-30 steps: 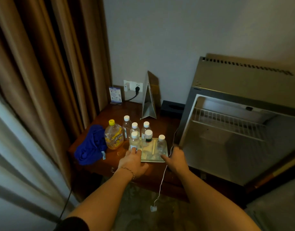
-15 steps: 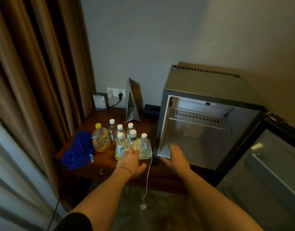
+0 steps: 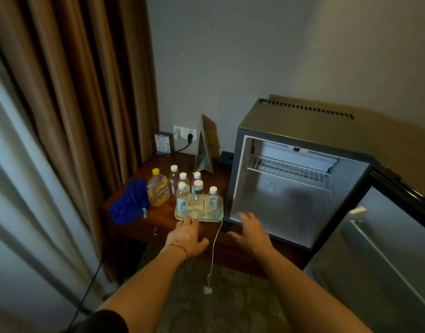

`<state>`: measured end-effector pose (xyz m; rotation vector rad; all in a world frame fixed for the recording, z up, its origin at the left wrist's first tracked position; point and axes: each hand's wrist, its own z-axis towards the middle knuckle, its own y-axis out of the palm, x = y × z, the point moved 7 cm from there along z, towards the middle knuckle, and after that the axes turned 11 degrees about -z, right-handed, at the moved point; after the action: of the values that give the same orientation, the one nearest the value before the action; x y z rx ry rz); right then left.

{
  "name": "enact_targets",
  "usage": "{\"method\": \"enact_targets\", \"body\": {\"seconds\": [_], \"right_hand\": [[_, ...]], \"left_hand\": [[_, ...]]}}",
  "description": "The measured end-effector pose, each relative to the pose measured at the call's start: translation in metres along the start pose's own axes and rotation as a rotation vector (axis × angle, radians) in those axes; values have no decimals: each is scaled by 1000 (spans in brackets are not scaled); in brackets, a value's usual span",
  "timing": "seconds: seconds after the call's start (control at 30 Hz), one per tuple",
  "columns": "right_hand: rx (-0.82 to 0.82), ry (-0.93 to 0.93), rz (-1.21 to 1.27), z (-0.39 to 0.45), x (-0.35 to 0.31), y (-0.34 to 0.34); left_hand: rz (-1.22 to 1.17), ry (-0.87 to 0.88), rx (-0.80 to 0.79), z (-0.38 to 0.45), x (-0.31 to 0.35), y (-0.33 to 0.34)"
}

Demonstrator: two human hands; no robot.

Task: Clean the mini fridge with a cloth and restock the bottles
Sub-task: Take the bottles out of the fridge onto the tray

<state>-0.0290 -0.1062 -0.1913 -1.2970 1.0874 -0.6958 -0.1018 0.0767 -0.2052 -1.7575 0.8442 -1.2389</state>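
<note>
Bottles: three clear white-capped plastic bottles [image 3: 183, 199] stand on the pale rectangular tray [image 3: 220, 207] at the dark wooden table's [image 3: 158, 222] front edge, three more and a yellow-capped drink bottle [image 3: 158, 188] behind it. Crumpled blue cloth [image 3: 129, 200] lies at the table's left end. The left hand [image 3: 186, 234], fingers relaxed, touches the tray's near rim. The right hand [image 3: 251, 230], fingers spread, reaches to the open grey mini fridge's [image 3: 300, 131] lower front edge; contact is unclear. Inside, only a white wire shelf [image 3: 288, 169] shows. Its door [image 3: 384, 248] is cut off at right.
</note>
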Motion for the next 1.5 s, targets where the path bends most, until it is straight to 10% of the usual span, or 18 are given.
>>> {"method": "enact_targets", "body": {"seconds": [1.5], "right_hand": [[-234,218,-35,266,-37,97]], "left_hand": [[-155,110,-33,266,-101,-30]]}}
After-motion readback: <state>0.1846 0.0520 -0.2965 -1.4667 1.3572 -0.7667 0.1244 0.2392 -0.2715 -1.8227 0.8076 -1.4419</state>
